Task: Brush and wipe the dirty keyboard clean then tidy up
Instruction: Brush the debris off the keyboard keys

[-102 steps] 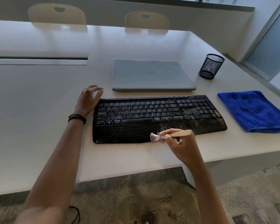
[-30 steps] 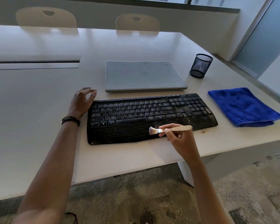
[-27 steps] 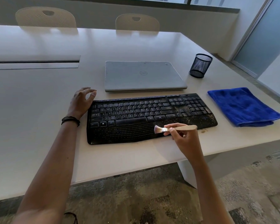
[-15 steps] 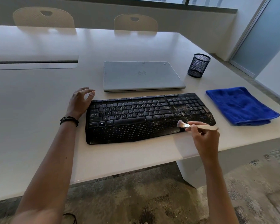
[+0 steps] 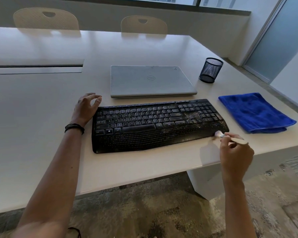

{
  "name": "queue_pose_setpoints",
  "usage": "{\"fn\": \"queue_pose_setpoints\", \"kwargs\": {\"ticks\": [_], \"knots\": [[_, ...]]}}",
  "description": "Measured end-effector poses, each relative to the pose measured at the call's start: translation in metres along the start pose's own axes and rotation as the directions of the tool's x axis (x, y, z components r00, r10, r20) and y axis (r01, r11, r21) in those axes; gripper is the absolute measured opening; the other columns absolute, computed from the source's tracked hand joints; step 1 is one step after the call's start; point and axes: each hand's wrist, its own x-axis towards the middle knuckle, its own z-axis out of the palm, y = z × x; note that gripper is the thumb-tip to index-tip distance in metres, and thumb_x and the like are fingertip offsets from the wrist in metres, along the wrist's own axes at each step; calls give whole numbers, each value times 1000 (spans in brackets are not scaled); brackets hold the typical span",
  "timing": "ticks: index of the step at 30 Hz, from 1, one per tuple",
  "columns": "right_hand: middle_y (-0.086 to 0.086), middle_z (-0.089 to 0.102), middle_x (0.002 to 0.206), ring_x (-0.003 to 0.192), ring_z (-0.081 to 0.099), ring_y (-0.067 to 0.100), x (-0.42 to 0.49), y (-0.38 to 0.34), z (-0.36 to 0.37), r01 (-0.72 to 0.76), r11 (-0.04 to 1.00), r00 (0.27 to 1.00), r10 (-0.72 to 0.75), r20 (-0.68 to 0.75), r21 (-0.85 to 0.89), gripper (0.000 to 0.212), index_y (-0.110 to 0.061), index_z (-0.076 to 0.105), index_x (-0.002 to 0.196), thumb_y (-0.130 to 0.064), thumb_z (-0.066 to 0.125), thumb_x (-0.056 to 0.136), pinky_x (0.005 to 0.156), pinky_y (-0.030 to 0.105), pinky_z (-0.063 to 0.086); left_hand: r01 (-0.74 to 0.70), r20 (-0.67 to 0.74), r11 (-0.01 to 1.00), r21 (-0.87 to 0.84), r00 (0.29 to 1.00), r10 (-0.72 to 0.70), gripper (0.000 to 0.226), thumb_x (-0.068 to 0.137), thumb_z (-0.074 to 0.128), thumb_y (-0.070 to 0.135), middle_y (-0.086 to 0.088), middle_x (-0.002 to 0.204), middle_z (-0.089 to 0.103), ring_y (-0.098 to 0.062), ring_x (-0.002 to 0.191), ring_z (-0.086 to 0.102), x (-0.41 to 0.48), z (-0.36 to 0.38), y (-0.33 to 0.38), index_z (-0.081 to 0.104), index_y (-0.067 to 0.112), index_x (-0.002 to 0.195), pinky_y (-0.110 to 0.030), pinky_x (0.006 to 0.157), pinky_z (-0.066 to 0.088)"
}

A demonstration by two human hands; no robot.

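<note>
A black keyboard (image 5: 144,127) lies near the front edge of the white table (image 5: 33,117). Pale crumbs speckle its right half and wrist rest. My right hand (image 5: 235,152) holds a small wooden-handled brush (image 5: 230,136), and the bristles touch the keyboard's front right corner. My left hand (image 5: 86,109) rests at the keyboard's far left corner with the fingers curled and the thumb against the edge. A folded blue cloth (image 5: 255,112) lies to the right of the keyboard.
A shut silver laptop (image 5: 150,81) sits just behind the keyboard. A black mesh pen cup (image 5: 210,70) stands at its right. Two pale chairs (image 5: 143,24) are at the far side. The table's right edge runs close to the cloth.
My right hand has swept the brush rightward along the wrist rest, from its middle to the front right corner. The left hand has stayed in place.
</note>
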Motion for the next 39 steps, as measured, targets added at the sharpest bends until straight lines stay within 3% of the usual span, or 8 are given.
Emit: {"fn": "queue_pose_setpoints", "kwargs": {"ticks": [4, 6, 10, 17, 24, 29, 35, 39], "knots": [[0, 70, 73, 49, 56, 2, -7, -17, 9, 83, 952, 986, -120, 113, 294, 19, -4, 69, 97, -3, 53, 86, 45, 13, 43, 0, 3, 1000, 1, 1000, 0, 31, 96, 50, 26, -16, 130, 55, -31, 123, 47, 0, 0, -1, 65, 7, 116, -42, 103, 37], [-12, 69, 69, 49, 58, 10, -12, -28, 16, 62, 897, 952, -185, 243, 437, 15, -15, 66, 93, -15, 53, 85, 42, 24, 46, -9, 0, 1000, -4, 1000, 9, 31, 96, 50, 26, -16, 129, 55, -31, 123, 48, 1, 0, -1, 65, 7, 116, -41, 103, 37], [-9, 70, 78, 56, 58, 41, -27, -46, 30, 28, 830, 830, -330, 450, 558, 5, -26, 55, 86, -28, 52, 82, 42, 49, 45, -5, -2, 1000, -8, 1000, 5, 30, 96, 50, 26, -15, 129, 55, -30, 123, 48, 2, 1, -2, 65, 8, 115, -41, 103, 37], [-20, 67, 70, 50, 50, 8, -39, -54, 37, 28, 840, 680, -413, 606, 541, 15, -20, 62, 83, -6, 64, 85, 42, 24, 36, -3, 3, 1000, -2, 1000, 3, 31, 96, 50, 27, -15, 130, 55, -29, 124, 47, 2, 1, -3, 65, 9, 116, -41, 104, 36], [0, 68, 67, 46, 52, 3, -22, -37, 29, 56, 890, 774, -324, 544, 452, 9, -8, 63, 79, 1, 64, 82, 41, 9, 33, -7, 5, 1000, 8, 1000, 7, 30, 96, 50, 28, -15, 130, 55, -29, 122, 49, 3, 1, -4, 65, 10, 115, -40, 102, 37], [0, 66, 65, 47, 53, 11, -10, -19, 23, 104, 928, 883, -252, 396, 358, 13, -13, 59, 77, -3, 63, 83, 37, 14, 35, -4, 4, 1000, 4, 1000, 4, 31, 96, 50, 28, -15, 130, 54, -29, 123, 48, 2, 1, -3, 65, 9, 116, -40, 103, 37], [3, 64, 70, 57, 58, 1, 1, 0, 14, 81, 980, 971, -119, 207, 182, 2, -4, 61, 82, -4, 62, 84, 56, 4, 44, -3, -5, 1000, 8, 1000, 3, 31, 96, 50, 26, -15, 130, 54, -29, 123, 48, 2, 0, 0, 65, 8, 116, -38, 103, 36], [13, 66, 74, 60, 57, 16, 5, 3, 4, -1, 997, 997, -6, 82, 83, 5, -1, 62, 84, -3, 57, 84, 54, 15, 46, -4, -8, 1000, 14, 1000, 4, 31, 96, 50, 27, -15, 130, 55, -30, 123, 48, 0, 1, 1, 65, 8, 116, -39, 102, 36]]}}
